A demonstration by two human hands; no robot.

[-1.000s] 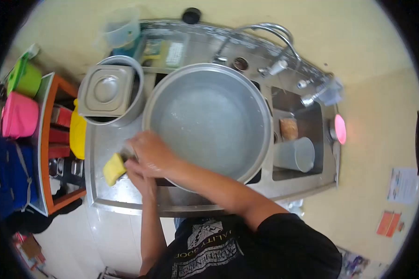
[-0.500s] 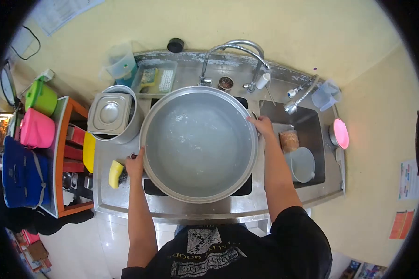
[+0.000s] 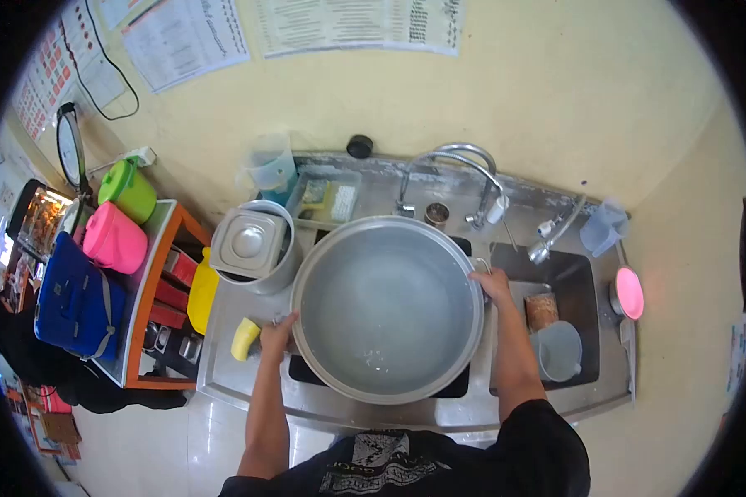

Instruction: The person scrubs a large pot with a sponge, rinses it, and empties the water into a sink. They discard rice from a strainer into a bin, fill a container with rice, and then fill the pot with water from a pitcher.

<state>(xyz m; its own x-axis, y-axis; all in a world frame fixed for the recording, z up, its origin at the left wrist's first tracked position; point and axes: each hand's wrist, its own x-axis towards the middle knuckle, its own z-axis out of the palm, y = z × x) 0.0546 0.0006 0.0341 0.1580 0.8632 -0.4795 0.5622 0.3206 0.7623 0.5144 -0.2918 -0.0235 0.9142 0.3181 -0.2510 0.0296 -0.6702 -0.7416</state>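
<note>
A large round aluminium pot (image 3: 307, 364) stands over the counter in front of me, with what looks like clear water in it. My left hand (image 3: 276, 336) is closed around the handle on its left side. On the opposite side, my right hand (image 3: 494, 286) grips the other metal loop handle. Beside my left hand lies a yellow sponge (image 3: 244, 339). Dark panels show on the counter partly under the pot, mostly hidden by it.
To the right, a sink (image 3: 586, 282) holds a translucent pitcher (image 3: 559, 352) and a brown-filled package (image 3: 542, 312). Curved faucets (image 3: 439, 153) rise behind the pot. Stacked metal containers (image 3: 249, 242) stand at left, near a plastic tray (image 3: 330, 199). An orange-edged shelf (image 3: 145, 298) adjoins the counter.
My view has tilted upward and shifted left, showing more of the wall and its posted sheets. Both hands keep hold of the pot's handles. Glints on the water have shifted.
</note>
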